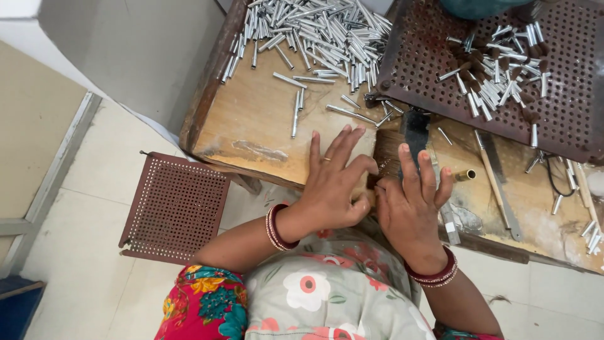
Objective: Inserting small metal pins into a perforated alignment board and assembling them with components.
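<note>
Both hands are pressing a flat tuft of dark bristles (pixel 385 154) at the near edge of the wooden worktop (pixel 251 126): the left hand (pixel 330 189) is pinching it, the right hand (pixel 409 201) is lying flat over it. Uneven pressure could be letting bristles splay or spill off the edge beside the brass tube (pixel 465 175).

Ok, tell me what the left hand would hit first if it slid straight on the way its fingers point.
The left hand points up and slightly right across the wooden board. First in line are probably the loose metal tubes beyond its fingertips, then the big pile.
</note>
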